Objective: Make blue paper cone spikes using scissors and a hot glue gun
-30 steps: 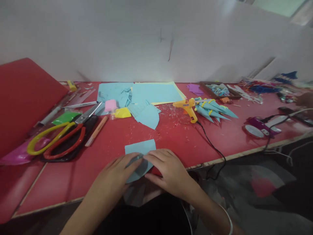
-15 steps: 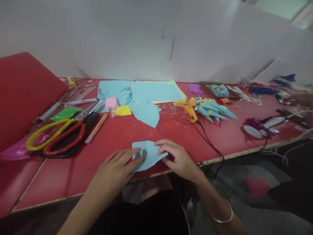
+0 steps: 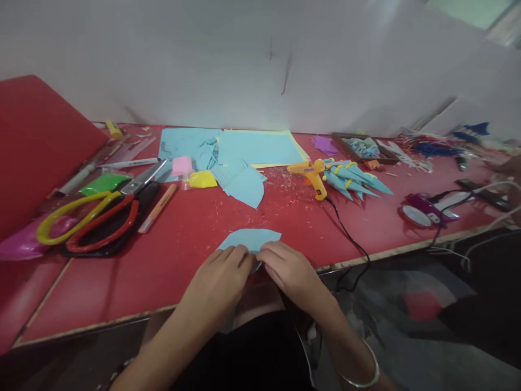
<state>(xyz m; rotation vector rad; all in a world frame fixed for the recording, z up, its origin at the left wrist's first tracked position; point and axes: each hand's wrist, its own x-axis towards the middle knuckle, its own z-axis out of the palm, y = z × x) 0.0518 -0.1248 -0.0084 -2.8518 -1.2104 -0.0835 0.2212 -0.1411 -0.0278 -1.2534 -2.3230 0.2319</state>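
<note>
A light blue paper piece point(image 3: 249, 238) lies at the front edge of the red table, its rounded far side showing beyond my fingers. My left hand point(image 3: 226, 271) grips its near left part with closed fingers. Close beside it, my right hand point(image 3: 287, 269) has its fingers closed on the near right part, the fingertips of both hands almost touching. The near edge of the paper is mostly hidden under my hands. Farther back, cut blue paper pieces point(image 3: 245, 187) lie overlapped.
Large scissors point(image 3: 101, 214) and a marker point(image 3: 158, 208) lie left. A yellow glue gun point(image 3: 311, 176), its cord over the front edge, sits beside blue paper cones point(image 3: 354, 179). Blue sheets point(image 3: 256, 149) lie at the back; a purple device point(image 3: 433, 210) is right.
My hands have come together at the near side of the paper. The paper has turned or been bent, and its near part is now covered by my fingers. The view has shifted slightly.
</note>
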